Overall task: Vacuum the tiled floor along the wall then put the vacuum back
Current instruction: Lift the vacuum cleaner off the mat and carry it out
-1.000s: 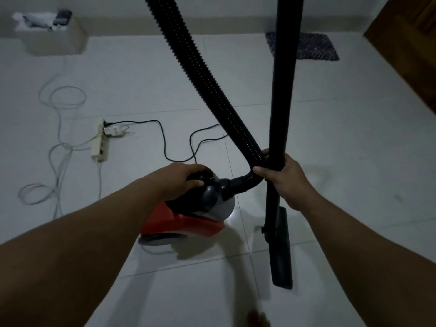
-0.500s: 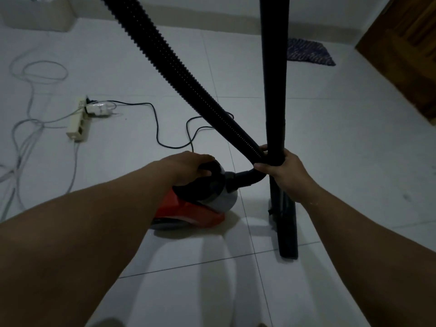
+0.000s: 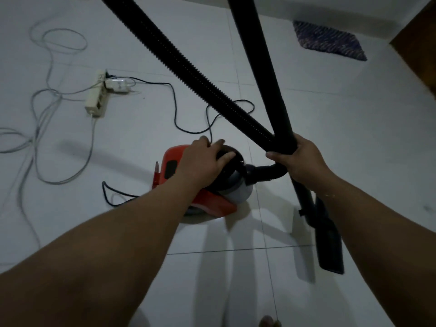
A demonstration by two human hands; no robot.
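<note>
Nearest, two bare forearms reach forward over the tiled floor (image 3: 236, 279). At the lower right, the black floor nozzle (image 3: 330, 244) rests on the tiles, joined to the rigid wand (image 3: 262, 67), which rises tilted toward the top of the view.

The right hand (image 3: 299, 161) has its grip wrapped closed around the wand and the ribbed hose (image 3: 188, 64) together, where the two cross; the fingers curl over both and the thumb shows on the left side. Below that hand the hose bends round into the front of the vacuum body (image 3: 212, 192), a red and grey canister sitting on the floor in the middle of the scene.

The left hand (image 3: 205, 159) lies on top of the canister, fingers partly curled over its black handle dome; whether it grips firmly or only rests there cannot be told.

Farther left, a black cord (image 3: 174, 109) runs from the canister area to a white power strip (image 3: 96, 97), with pale cables (image 3: 44, 109) looped beside it. At the far right lies a dark blue mat (image 3: 330, 41).
</note>
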